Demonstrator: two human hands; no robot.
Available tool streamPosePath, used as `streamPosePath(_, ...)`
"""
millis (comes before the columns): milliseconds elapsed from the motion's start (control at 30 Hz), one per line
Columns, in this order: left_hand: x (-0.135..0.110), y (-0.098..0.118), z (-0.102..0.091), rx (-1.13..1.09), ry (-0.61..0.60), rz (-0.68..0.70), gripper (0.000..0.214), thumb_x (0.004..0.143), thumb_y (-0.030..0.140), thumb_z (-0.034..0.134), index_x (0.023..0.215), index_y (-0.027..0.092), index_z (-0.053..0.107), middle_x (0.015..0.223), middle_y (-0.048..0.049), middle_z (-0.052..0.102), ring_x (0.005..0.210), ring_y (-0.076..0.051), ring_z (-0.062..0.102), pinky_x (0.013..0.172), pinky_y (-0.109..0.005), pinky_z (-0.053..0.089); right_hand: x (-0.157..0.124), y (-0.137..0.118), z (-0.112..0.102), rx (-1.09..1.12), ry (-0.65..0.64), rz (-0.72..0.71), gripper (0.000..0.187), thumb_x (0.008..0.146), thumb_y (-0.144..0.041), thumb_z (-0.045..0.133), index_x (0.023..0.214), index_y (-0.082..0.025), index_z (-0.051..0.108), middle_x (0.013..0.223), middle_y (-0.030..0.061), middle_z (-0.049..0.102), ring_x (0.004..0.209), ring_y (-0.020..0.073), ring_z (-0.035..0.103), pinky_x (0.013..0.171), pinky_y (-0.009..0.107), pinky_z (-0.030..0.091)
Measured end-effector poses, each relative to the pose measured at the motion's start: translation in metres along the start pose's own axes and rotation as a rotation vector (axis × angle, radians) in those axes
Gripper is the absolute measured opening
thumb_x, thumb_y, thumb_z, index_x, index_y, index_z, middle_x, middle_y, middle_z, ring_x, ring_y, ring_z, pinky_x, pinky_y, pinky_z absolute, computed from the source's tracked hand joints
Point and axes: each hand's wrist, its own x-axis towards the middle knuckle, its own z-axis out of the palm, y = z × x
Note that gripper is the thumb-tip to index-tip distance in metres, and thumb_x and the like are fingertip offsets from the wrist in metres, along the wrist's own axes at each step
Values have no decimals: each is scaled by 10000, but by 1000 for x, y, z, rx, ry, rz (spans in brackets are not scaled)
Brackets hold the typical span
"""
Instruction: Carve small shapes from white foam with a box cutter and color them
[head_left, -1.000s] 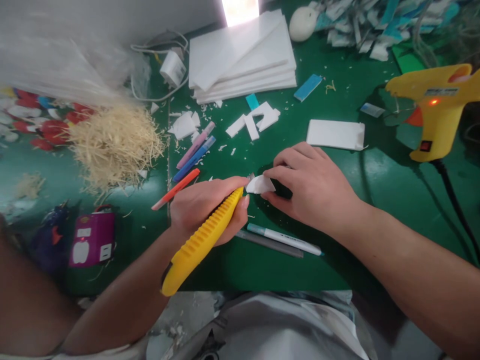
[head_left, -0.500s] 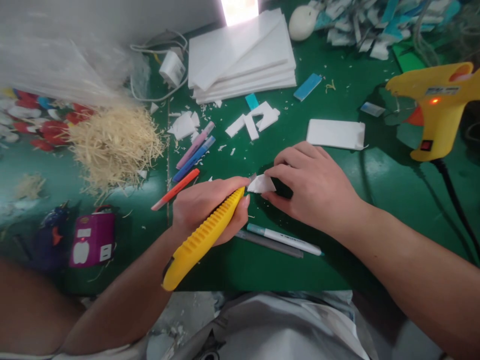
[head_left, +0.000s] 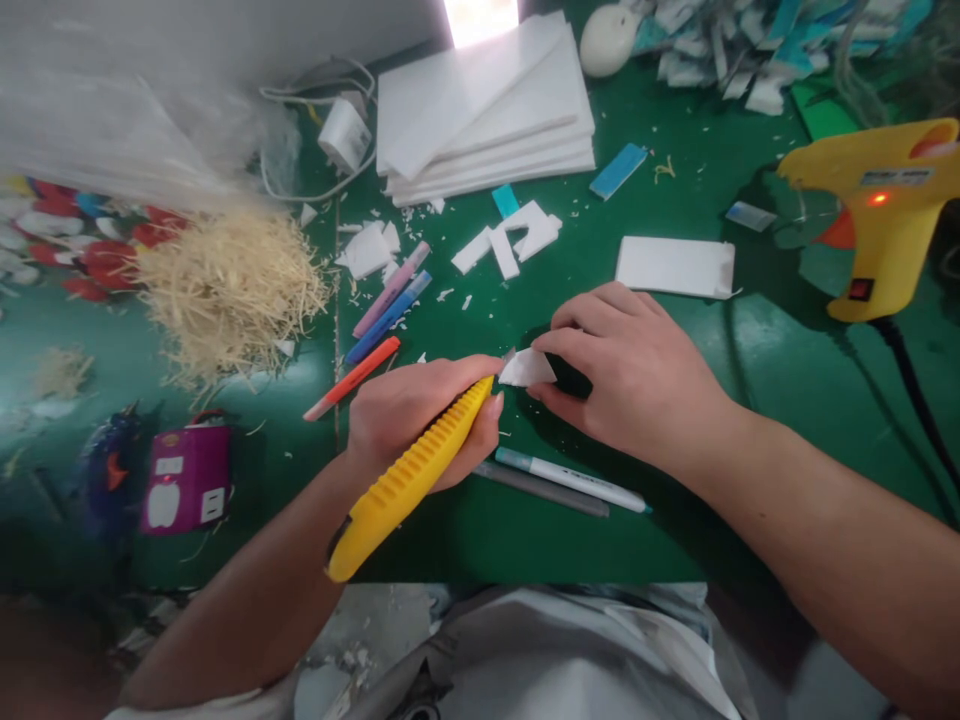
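My left hand (head_left: 424, 415) is closed round a yellow utility knife (head_left: 412, 480), its handle slanting down toward me. The short blade at its tip touches the left edge of a small white foam piece (head_left: 527, 369), roughly fan-shaped. My right hand (head_left: 619, 365) pinches that piece between thumb and fingers from the right, just above the green table. Below both hands lie a white marker with a teal end (head_left: 574, 480) and a dark grey stick (head_left: 544, 488).
A yellow glue gun (head_left: 889, 220) with a lit red light stands at right. Nearby lies a white foam block (head_left: 675, 267). White foam sheets (head_left: 487, 110) are stacked at the back. Coloured markers (head_left: 390, 305), foam scraps (head_left: 506, 240), straw (head_left: 232, 290) and a purple box (head_left: 185, 480) lie left.
Both hands keep their hold on the knife and the foam piece, with hardly any movement. At the lower left, a limb that lay across the corner has drawn back.
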Motion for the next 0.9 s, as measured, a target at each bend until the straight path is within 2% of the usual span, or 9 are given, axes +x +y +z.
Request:
streamPosePath(167, 4, 0, 1, -30, -35, 15, 222, 978, 306, 580, 1090, 205, 743, 920, -3, 842, 728, -162, 797, 699, -208, 614, 0, -1, 2, -13, 7, -18, 111, 915, -230, 672, 947, -188, 771, 1019, 120, 743, 1009, 307, 580, 807, 429, 453)
streamPosePath(333, 6, 0, 3, -43, -39, 31, 212, 972, 292, 580, 1074, 190, 735, 913, -12, 839, 721, -159, 795, 670, -204, 604, 0, -2, 2, -23, 2, -42, 173, 909, -215, 663, 1024, -153, 777, 1046, 137, 739, 1024, 321, 576, 792, 430, 447)
streamPosePath(433, 5, 0, 4, -19, -46, 55, 192, 967, 278, 581, 1080, 205, 718, 895, 3, 836, 699, -158, 790, 656, -214, 600, 2, -4, 3, -38, -23, -28, 146, 903, -233, 683, 981, -152, 776, 1036, 141, 734, 1020, 324, 568, 791, 433, 442)
streamPosePath(533, 5, 0, 3, 4, -36, 104, 190, 970, 260, 584, 1109, 213, 704, 896, 9, 835, 683, -151, 782, 668, -216, 597, 3, -7, 4, -60, -24, 2, 114, 895, -236, 697, 927, -155, 771, 1008, 141, 730, 1013, 326, 566, 776, 432, 437)
streamPosePath(900, 2, 0, 0, 5, 8, 184, 206, 951, 185, 616, 1147, 154, 672, 888, -34, 827, 691, -154, 778, 695, -220, 605, 4, -9, 4, -56, -40, 37, 136, 886, -252, 717, 948, -144, 773, 1032, 137, 727, 1017, 327, 561, 780, 435, 448)
